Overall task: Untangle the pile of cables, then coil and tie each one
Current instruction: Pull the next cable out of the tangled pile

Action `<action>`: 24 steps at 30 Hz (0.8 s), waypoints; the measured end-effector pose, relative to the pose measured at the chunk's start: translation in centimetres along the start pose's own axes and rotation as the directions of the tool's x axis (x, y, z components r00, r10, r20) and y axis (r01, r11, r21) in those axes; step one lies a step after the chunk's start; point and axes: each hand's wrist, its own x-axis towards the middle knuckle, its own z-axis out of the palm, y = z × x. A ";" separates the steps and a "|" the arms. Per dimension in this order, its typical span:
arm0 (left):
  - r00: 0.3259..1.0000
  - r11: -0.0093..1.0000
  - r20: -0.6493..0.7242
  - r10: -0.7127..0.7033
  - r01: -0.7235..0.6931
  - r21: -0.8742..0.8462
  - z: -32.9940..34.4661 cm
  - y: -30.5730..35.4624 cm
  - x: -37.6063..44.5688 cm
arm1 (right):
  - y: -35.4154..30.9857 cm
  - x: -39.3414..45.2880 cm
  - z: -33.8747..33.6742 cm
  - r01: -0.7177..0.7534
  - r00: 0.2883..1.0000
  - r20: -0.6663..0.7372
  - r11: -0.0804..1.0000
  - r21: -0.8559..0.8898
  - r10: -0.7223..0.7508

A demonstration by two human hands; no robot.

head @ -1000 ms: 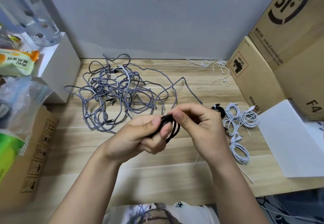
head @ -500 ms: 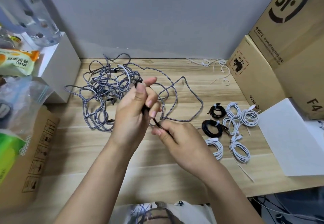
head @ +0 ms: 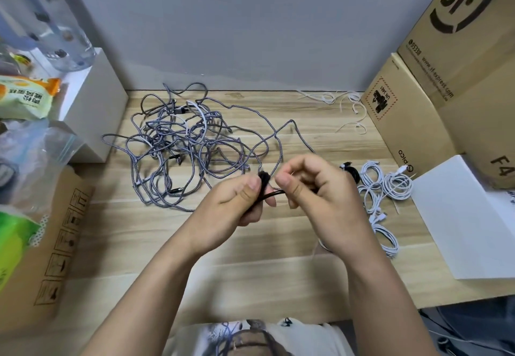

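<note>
Hands meet above the middle of the wooden tabletop, a short black cable stretched between them. The left hand has its thumb and curled fingers clamped on a small bunched coil of the cable, likely to keep the loops from springing apart. The right hand, fingers curled, pinches the strand that leads out of the bundle, apparently to wrap it or draw it tight; whether a tie is in that hand cannot be told. Behind the hands, toward the wall, the tangled pile of grey braided cables lies spread on the tabletop, well apart from the fingers and not yet sorted. To the right, beside the cardboard boxes, finished white coils sit grouped together, with a black coil partly hidden by the right hand. Loose white ties lie near the wall.
</note>
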 end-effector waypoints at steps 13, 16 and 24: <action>0.966 0.898 0.217 0.142 -0.033 -0.439 1.3 2.9 0.0 | -0.3 0.6 1.2 -0.038 0.970 0.233 0.903 0.429 -0.071; 0.973 0.887 0.162 0.166 -0.075 -0.455 1.8 2.7 0.3 | -0.6 0.8 1.5 -0.064 0.983 0.183 0.892 0.447 -0.021; 0.987 0.960 0.151 0.050 -0.005 -0.280 0.4 2.1 1.3 | 0.0 2.3 0.1 -0.106 0.983 0.180 0.920 0.377 0.040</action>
